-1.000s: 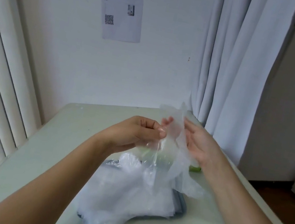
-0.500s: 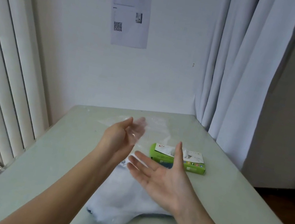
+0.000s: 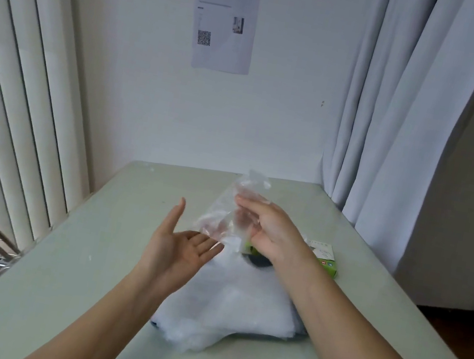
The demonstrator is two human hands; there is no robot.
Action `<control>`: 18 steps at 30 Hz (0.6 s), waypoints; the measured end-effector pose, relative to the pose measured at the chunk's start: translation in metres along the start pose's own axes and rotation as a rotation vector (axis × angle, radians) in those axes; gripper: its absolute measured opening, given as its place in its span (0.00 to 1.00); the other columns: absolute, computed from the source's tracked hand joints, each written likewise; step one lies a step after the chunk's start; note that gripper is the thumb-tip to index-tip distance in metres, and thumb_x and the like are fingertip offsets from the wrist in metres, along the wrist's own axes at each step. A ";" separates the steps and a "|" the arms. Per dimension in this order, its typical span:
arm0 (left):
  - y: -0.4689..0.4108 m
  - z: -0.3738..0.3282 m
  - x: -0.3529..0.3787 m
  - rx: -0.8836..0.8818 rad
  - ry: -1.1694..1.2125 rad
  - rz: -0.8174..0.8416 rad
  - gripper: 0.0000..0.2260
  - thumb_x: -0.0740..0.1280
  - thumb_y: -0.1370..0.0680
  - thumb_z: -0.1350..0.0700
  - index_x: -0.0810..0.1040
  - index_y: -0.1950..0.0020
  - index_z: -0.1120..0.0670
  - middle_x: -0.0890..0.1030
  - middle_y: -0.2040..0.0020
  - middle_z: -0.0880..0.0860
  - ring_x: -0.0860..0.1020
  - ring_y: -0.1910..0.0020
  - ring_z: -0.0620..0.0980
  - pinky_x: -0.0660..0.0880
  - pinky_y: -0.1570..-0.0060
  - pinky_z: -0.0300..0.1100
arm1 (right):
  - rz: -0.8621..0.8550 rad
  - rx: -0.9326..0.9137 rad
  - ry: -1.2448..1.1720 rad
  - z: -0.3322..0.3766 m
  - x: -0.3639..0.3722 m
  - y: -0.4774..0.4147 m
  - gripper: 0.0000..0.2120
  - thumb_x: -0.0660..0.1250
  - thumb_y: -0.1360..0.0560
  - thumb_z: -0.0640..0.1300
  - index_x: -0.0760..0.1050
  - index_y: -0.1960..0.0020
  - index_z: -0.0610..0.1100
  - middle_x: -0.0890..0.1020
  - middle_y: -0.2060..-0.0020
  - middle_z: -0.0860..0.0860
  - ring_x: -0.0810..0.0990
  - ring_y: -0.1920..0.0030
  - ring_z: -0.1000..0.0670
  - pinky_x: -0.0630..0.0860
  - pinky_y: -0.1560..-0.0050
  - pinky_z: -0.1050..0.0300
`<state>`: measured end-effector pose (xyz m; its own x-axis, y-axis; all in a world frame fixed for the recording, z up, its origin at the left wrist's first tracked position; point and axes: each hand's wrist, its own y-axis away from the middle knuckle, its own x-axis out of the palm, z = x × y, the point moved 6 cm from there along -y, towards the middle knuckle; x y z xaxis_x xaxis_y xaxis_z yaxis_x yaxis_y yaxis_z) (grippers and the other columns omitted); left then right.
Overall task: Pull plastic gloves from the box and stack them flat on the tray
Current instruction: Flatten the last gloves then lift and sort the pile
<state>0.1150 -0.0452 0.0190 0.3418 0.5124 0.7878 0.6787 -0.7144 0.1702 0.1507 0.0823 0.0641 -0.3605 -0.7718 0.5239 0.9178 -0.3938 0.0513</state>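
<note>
Plastic glove (image 3: 233, 210): hanging crumpled and clear in mid-air at centre frame.
Right hand (image 3: 267, 232): reaching in from lower right, fingers curling round the glove's upper part and pinching it.
Left hand (image 3: 179, 248): lying palm-up with fingers straight, gripping nothing, just below the glove's lower edge; contact unclear.
Glove pile (image 3: 232, 305): covering the dark tray (image 3: 298, 336) at lower centre.
Box (image 3: 324, 259): sitting at centre right, green, partly hiding behind the right wrist.

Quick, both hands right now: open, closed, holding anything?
Left hand: open, palm up, holding nothing.
Right hand: closed on a clear plastic glove, held up off the table.
</note>
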 end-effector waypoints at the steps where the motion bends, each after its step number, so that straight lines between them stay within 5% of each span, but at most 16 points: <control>1: -0.001 -0.003 -0.006 -0.016 0.072 0.014 0.32 0.64 0.25 0.40 0.68 0.41 0.70 0.79 0.42 0.64 0.76 0.37 0.60 0.71 0.37 0.52 | 0.042 0.029 0.004 0.001 0.006 -0.001 0.07 0.66 0.26 0.30 0.77 0.53 0.39 0.78 0.71 0.50 0.77 0.73 0.56 0.75 0.70 0.66; 6: -0.006 -0.028 -0.033 0.074 0.204 -0.098 0.26 0.70 0.28 0.48 0.71 0.41 0.66 0.81 0.49 0.60 0.83 0.54 0.53 0.80 0.48 0.48 | 0.289 0.153 0.052 0.005 0.025 0.004 0.05 0.61 0.24 0.30 0.75 0.54 0.36 0.78 0.67 0.47 0.78 0.71 0.56 0.74 0.73 0.67; 9: -0.002 -0.035 -0.046 0.105 0.120 -0.158 0.08 0.68 0.24 0.58 0.76 0.50 0.62 0.82 0.57 0.53 0.84 0.64 0.45 0.81 0.59 0.40 | 0.231 0.159 0.124 0.003 0.008 0.000 0.05 0.63 0.25 0.29 0.76 0.52 0.34 0.80 0.66 0.46 0.80 0.71 0.55 0.77 0.71 0.66; 11: 0.002 -0.036 -0.055 0.159 -0.071 -0.228 0.06 0.66 0.22 0.63 0.77 0.48 0.64 0.81 0.61 0.51 0.82 0.68 0.43 0.81 0.63 0.37 | 0.158 0.163 0.233 -0.003 -0.012 -0.005 0.07 0.65 0.26 0.29 0.77 0.49 0.34 0.81 0.63 0.46 0.81 0.70 0.55 0.79 0.68 0.65; 14: 0.009 -0.032 -0.064 0.236 -0.562 -0.265 0.25 0.73 0.32 0.64 0.72 0.37 0.68 0.81 0.67 0.54 0.81 0.68 0.48 0.79 0.61 0.38 | 0.040 0.172 0.429 -0.018 -0.044 -0.008 0.05 0.66 0.26 0.30 0.79 0.55 0.37 0.82 0.69 0.49 0.80 0.73 0.56 0.79 0.69 0.65; 18: 0.016 -0.025 -0.073 0.238 -1.107 -0.347 0.13 0.72 0.28 0.65 0.77 0.45 0.60 0.84 0.64 0.58 0.83 0.66 0.54 0.80 0.65 0.42 | -0.078 0.160 0.649 -0.043 -0.083 -0.011 0.08 0.66 0.25 0.31 0.78 0.59 0.40 0.79 0.68 0.48 0.78 0.76 0.57 0.78 0.73 0.64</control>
<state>0.0844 -0.1056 -0.0211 0.4130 0.8785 -0.2401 0.9099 -0.4094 0.0670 0.1628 0.1289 -0.0166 -0.4078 -0.9074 -0.1017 0.8803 -0.4203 0.2201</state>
